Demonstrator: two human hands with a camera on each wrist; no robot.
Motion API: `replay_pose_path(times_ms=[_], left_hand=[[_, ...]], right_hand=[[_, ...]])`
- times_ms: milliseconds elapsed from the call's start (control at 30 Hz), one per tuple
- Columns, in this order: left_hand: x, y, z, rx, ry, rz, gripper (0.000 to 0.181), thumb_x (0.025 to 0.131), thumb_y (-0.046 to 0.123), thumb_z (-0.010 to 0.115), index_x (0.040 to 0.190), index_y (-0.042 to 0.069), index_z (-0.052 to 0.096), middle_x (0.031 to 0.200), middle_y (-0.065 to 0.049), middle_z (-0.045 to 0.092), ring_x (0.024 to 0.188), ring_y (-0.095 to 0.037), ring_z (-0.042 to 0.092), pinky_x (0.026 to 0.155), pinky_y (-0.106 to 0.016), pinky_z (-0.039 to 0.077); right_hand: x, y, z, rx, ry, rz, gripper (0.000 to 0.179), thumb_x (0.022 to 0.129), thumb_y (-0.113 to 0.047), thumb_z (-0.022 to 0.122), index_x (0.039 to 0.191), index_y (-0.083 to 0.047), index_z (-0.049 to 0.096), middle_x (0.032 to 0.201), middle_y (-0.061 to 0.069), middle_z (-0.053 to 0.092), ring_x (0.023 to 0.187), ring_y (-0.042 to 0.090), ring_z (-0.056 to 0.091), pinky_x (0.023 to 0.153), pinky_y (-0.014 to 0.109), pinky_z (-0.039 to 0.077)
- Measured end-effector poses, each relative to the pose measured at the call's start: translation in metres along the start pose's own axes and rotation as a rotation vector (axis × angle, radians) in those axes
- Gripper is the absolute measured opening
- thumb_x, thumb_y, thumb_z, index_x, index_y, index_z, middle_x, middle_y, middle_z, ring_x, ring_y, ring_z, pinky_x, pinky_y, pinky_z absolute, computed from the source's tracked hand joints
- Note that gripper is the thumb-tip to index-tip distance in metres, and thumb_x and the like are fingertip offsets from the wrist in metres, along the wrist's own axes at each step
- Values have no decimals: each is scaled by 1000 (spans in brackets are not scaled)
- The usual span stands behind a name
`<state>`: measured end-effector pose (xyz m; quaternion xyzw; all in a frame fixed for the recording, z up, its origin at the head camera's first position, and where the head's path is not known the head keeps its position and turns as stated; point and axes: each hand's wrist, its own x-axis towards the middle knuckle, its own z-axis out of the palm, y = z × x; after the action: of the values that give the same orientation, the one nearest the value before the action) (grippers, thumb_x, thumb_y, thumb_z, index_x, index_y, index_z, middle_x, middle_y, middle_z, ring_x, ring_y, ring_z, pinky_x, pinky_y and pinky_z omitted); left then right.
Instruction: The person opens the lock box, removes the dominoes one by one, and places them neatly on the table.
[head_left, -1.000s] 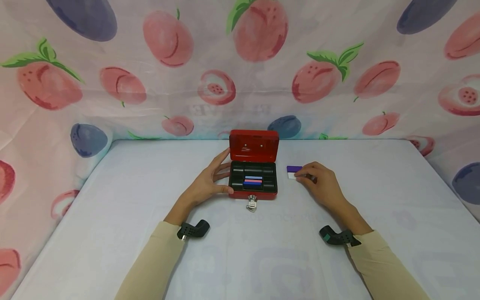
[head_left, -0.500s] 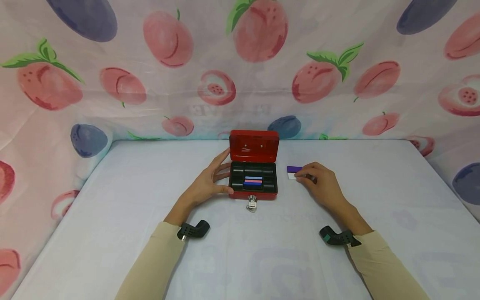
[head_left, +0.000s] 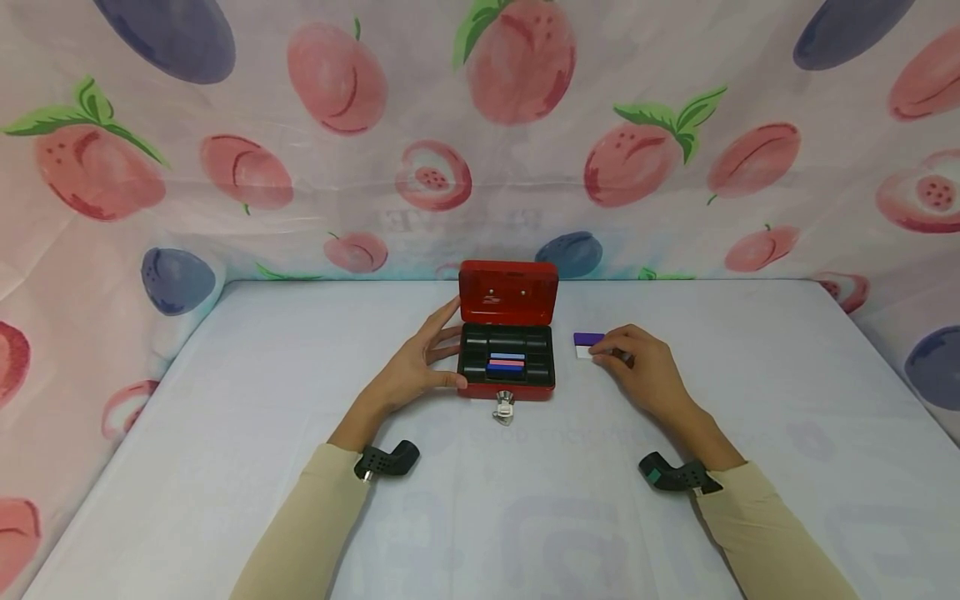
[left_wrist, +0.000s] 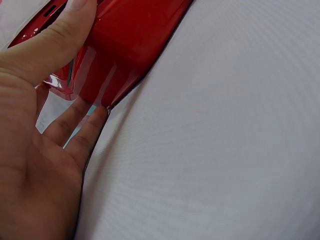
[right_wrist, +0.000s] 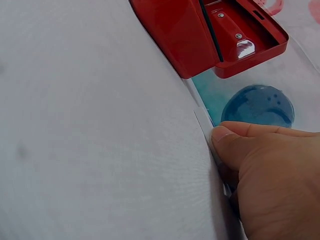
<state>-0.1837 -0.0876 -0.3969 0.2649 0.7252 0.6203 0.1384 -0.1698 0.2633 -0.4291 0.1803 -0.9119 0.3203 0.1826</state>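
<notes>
A red cash box stands with its lid raised, showing a black tray with compartments. In the tray's front middle compartment lie light blue, pink and dark blue strips. My left hand rests against the box's left side, thumb at the front corner and straight fingers spread along the side and lid. To the right of the box, my right hand pinches a flat purple-and-white card-like piece between thumb and forefinger, low at the table. Whether this piece is one card or two, I cannot tell.
Keys hang from the lock at the box's front. A white cloth covers the table. Behind it rises a fruit-printed curtain, close to the lid. Dark camera mounts sit on both wrists.
</notes>
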Motion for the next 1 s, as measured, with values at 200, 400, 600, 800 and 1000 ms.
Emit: replay_pose_path(times_ms=[200,400,600,800,1000], left_hand=[[0,0,0,6,1,1,104,76,-3,78,155,24,15,157,-4,16,132,-36,38,103,-48,39],[0,-1,0,7,2,2,105,76,-3,78,155,24,15,157,-4,16,132,-36,38,103,-47,40],[0,-1,0,17,6,-1,104,76,-2,78,155,24,15,157,-6,15,132,-37,38,102,-48,40],[0,0,1,32,13,-12,104,76,1,78,155,24,15,157,-4,16,132,-36,38,102,-47,41],[0,-1,1,8,10,-4,104,75,-2,78,155,23,15,157,-4,15,132,-36,38,102,-48,40]], right_hand=[[0,1,0,12,3,-11,13,80,-4,76,91,-12,75,94,0,63,71,12,52,58,22,46],[0,-1,-1,18,-2,-4,13,80,-4,76,91,-11,75,93,0,63,70,12,52,58,21,46],[0,-1,-1,23,0,6,14,80,-4,77,92,-11,75,94,0,63,72,12,52,58,21,47],[2,-6,-5,37,15,17,9,84,-8,74,93,-10,75,95,1,63,75,13,53,59,21,48],[5,-15,-11,44,23,22,12,87,-14,72,98,-10,74,97,0,64,79,13,53,62,18,47]])
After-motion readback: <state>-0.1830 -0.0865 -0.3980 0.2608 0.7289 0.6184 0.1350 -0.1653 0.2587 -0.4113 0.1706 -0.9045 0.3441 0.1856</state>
